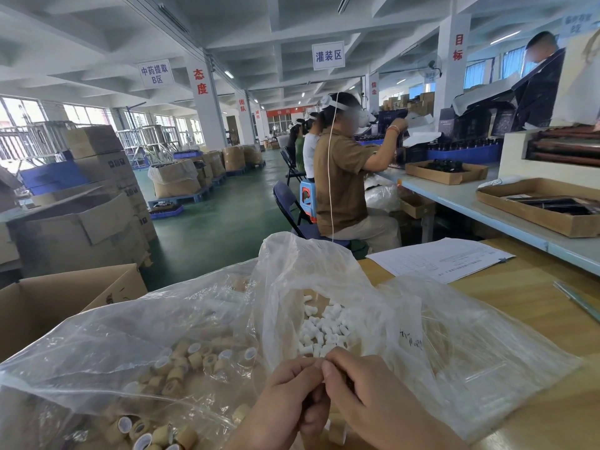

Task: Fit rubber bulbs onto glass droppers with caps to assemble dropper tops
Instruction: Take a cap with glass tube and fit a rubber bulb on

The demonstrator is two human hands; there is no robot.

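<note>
My left hand [289, 394] and my right hand [367, 391] meet at the bottom centre, fingers curled together around a small part that their fingers mostly hide; a sliver of white shows between the fingertips. Just beyond them an open clear plastic bag holds a heap of white rubber bulbs [319, 329]. A second clear bag on the left holds several tan wood-look caps [194, 358] with white liners. One tan cap [337, 431] lies under my hands. Glass dropper tubes [578, 302] lie at the right table edge.
A printed paper sheet [438, 258] lies on the wooden table [519, 319] behind the bags. An open cardboard box [55, 303] stands at my left. A seated worker [344, 177] and other workers sit at a long bench [470, 206] with cardboard trays.
</note>
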